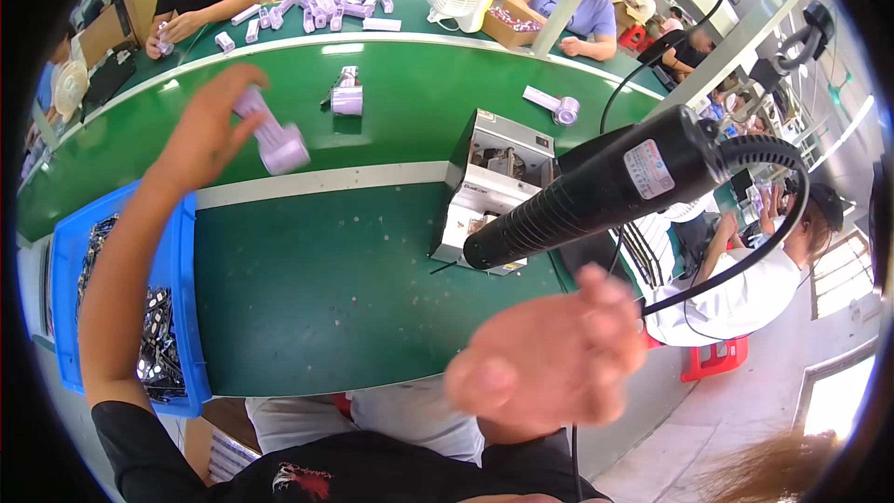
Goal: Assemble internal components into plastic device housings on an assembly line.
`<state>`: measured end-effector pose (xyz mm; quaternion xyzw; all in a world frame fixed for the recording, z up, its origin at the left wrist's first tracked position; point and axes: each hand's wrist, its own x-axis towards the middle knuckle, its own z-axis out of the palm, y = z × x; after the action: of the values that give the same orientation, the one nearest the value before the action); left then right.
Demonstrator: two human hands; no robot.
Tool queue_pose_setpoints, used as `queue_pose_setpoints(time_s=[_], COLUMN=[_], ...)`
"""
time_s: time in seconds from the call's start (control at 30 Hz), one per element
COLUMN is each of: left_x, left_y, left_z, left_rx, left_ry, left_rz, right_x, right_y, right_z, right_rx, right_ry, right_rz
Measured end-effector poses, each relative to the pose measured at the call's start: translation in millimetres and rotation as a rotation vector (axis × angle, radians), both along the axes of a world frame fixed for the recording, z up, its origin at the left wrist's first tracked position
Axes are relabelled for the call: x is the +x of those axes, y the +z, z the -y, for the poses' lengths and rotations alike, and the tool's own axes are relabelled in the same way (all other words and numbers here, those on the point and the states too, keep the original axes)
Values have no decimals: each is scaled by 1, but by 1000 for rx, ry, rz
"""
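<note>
The left hand (200,135) pinches a lilac handheld fan (270,135) above the green belt (410,98), its long axis pointing toward five o'clock, head lowest. The right hand (549,359), blurred and spread open, holds nothing; at one o'clock hangs a black electric screwdriver (596,188), with a grey screw feeder (494,186) behind and a blue bin (182,298) at nine o'clock.

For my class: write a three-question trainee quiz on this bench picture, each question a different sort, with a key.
1. True or false: the left hand holds a lilac part above the green belt.
2. The blue bin lies by which forearm? A) left B) right
3. Fill in: the black tool hangs above the ____ hand.

Key: 1 true; 2 A; 3 right. The right hand is blurred, palm open, holding nothing. A small grey machine sits on the bench behind the tool.
</note>
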<state>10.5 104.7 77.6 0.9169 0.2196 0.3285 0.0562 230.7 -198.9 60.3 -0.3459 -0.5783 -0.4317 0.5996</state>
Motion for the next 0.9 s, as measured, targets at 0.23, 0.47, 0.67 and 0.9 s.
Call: queue_pose_setpoints(time_s=[0.23,0.47,0.67,0.9], left_x=[32,69,57,55], left_y=[-15,-65,-76,-80], left_z=[123,147,145,153], left_rx=[-248,-253,-347,-454], left_ry=[-396,-651,-608,-749], left_rz=[-57,93,136,174], right_x=[31,71,70,56], right_y=[20,41,67,51], right_z=[-32,-11,-15,-34], right_rx=[-542,-485,-442,-507], right_ry=[891,762,611,459], right_rz=[-806,-686,-595,-620])
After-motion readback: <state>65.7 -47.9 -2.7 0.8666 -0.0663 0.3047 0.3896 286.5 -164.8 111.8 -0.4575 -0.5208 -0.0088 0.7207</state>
